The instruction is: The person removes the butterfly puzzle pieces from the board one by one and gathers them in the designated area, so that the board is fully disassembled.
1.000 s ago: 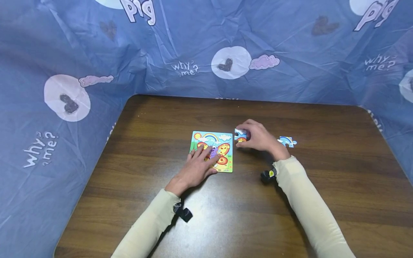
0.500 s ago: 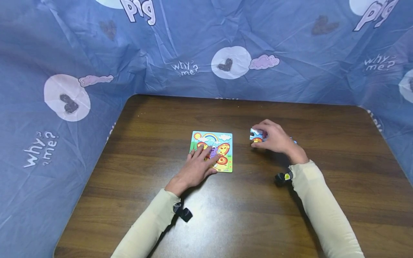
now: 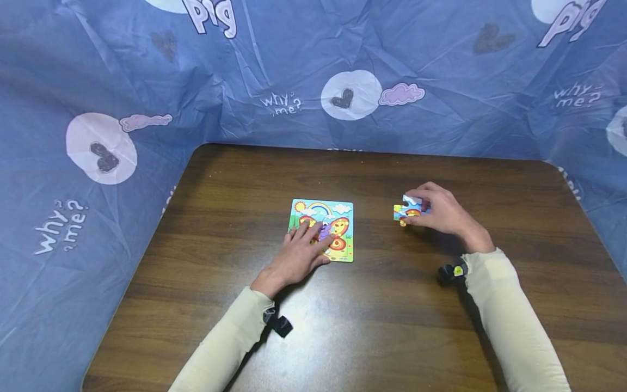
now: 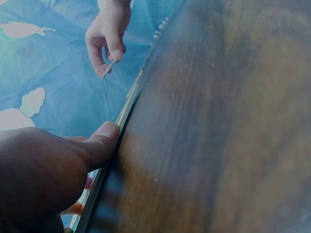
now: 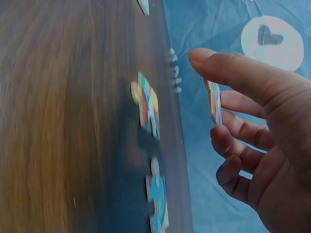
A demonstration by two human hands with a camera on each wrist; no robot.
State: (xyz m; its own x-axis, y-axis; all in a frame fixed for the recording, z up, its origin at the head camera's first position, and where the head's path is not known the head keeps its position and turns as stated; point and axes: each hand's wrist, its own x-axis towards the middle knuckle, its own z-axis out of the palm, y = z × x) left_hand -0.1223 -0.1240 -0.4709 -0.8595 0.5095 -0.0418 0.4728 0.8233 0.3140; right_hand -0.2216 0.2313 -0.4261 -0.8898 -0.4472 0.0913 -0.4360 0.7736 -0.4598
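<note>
My left hand (image 3: 299, 253) rests with fingers spread on a square butterfly puzzle board (image 3: 343, 209), its thumb along the board's near edge in the left wrist view. To the right, my right hand (image 3: 443, 212) pinches a jigsaw piece (image 5: 214, 103) between thumb and fingers, raised above the table. The held piece shows cloud and orange-red parts in the head view. Below it lies a second jigsaw piece (image 5: 148, 108) with yellow, red and blue print. A third, mostly blue jigsaw piece (image 5: 158, 201) lies beside that one, largely hidden by my right hand in the head view.
The brown wooden table (image 3: 220, 218) extends around both hands. A blue printed cloth (image 3: 274, 65) hangs behind its far edge and along the sides. Black wrist cameras are strapped at both sleeve cuffs.
My right hand has moved right with the pinched jigsaw piece, away from the board. A yellow-printed piece has come into view beneath it. My left hand has stayed still.
</note>
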